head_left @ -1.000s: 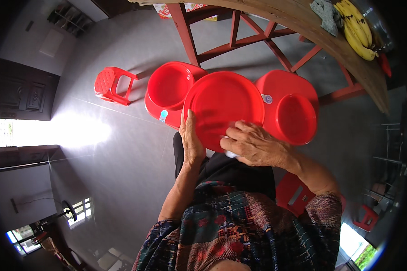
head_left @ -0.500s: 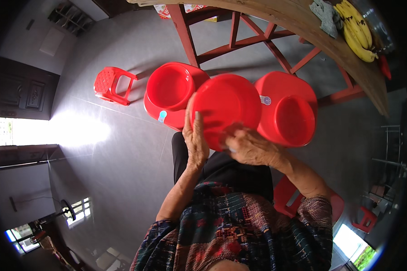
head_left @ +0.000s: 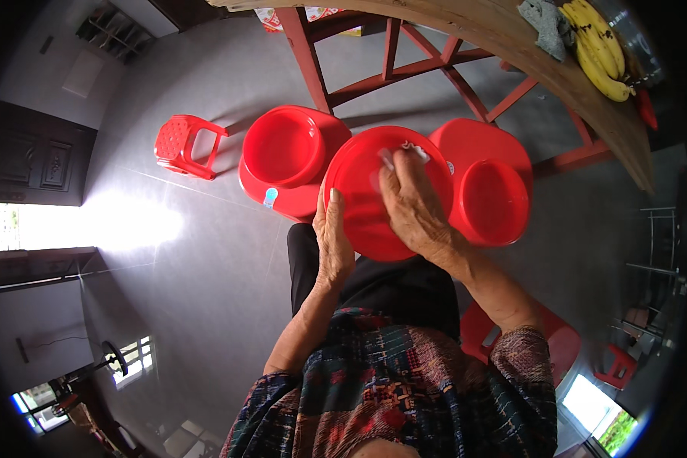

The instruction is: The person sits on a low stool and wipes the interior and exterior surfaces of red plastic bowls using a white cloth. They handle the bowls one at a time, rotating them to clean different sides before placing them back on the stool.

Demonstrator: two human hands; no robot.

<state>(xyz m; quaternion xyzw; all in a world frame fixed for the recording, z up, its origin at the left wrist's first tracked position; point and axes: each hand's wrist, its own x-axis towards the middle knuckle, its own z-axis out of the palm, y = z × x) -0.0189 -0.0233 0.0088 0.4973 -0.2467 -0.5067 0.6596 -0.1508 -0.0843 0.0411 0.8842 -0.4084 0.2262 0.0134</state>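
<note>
A round red plastic basin [head_left: 359, 164] is held tilted over my lap, its inside facing up at me. My left hand [head_left: 333, 240] grips its left rim, with the thumb on the inner edge and the other fingers hidden behind. My right hand [head_left: 416, 206] reaches inside the basin, its fingers bent over a small whitish cloth [head_left: 415, 150] against the inner surface. Motion blurs those fingertips, and most of the cloth is hidden under them. Two more red basins rest beyond, one at left [head_left: 281, 145] and a smaller one at right [head_left: 496, 202].
Each further basin sits on a red plastic stool, one left [head_left: 263, 187] and one right [head_left: 485, 141]. A small red stool [head_left: 187, 145] stands on the grey floor farther left. A wooden table [head_left: 466, 30] with red legs curves across the back, holding bananas [head_left: 597, 49] and a grey cloth [head_left: 546, 27].
My right hand has moved up and across the basin's inside, from its lower edge toward the upper right. The whitish cloth now shows at its fingertips. My left hand keeps its hold.
</note>
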